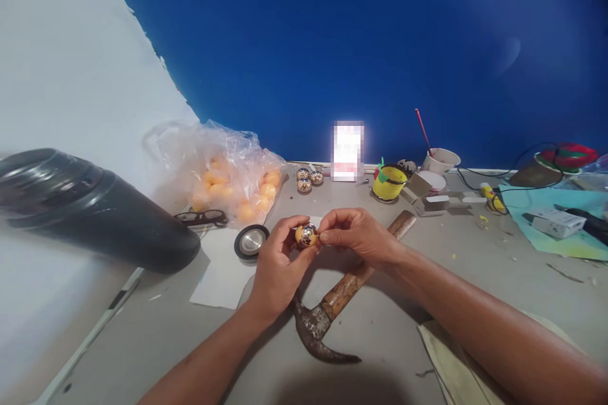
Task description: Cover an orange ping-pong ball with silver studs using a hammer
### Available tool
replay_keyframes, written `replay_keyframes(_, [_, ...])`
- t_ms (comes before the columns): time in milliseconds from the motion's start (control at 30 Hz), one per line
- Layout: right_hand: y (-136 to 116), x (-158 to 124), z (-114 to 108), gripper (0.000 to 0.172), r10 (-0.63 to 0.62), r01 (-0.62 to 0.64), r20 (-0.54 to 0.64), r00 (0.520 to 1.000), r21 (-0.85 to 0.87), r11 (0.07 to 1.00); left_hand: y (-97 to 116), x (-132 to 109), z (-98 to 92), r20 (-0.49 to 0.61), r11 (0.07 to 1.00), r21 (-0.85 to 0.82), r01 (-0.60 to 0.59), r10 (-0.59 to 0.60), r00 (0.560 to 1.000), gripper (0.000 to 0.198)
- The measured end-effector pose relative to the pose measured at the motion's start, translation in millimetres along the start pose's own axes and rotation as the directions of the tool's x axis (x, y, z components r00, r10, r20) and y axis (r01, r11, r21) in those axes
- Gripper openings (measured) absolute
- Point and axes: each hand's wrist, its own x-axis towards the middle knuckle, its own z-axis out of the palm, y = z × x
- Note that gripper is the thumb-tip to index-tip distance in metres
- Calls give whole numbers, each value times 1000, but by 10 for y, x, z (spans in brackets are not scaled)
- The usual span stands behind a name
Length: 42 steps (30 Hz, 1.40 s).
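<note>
In the middle of the head view, my left hand (285, 259) grips a small ball (306, 236), orange with a shiny silver, dark-marked part facing up. My right hand (356, 234) is closed in a pinch at the ball's right side; what its fingertips hold is too small to make out. Below both hands, a claw hammer (342, 297) with a worn wooden handle lies slantwise on the table, its head toward me. A round black lid with a metal centre (252, 242) rests just left of my left hand, partly on white paper (221, 281).
A large dark flask (104, 209) lies at the left by eyeglasses (204, 218). Behind are a plastic bag of orange balls (223, 171), several silver balls (304, 185) and a blurred bright screen (347, 150). Right of these stand a yellow cup (388, 183) and white cup (444, 160).
</note>
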Motion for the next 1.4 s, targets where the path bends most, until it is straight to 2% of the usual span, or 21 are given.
replay_keyframes(133, [8,1,27,28,22,-22,-9,1000,20,1000,12,-9,0,-10,991,85,-102,104,995,35])
replay_keyframes(467, [25,20,35,33,76,-77,14,997,89,993,9,-17,-12,-16,958,204,-200,208,978,38])
replay_keyframes(767, [39,39,17,34,102,-104,25,994,98,990,-54,-16,-23,31,856,355,-376,391,920,38])
replay_keyframes(967, [32,36,44,36,114,-116,21,993,111,987,-103,-5,-11,17,831,382,-403,430,903,39])
replay_keyframes(1233, [79,43,54,38,82,-89,46,996,191,978,-94,-8,-33,3,861,350,-370,394,919,40])
replay_keyframes(1400, [95,36,71,38,77,-79,19,997,179,981,-86,-12,-23,1,845,367,-389,418,908,38])
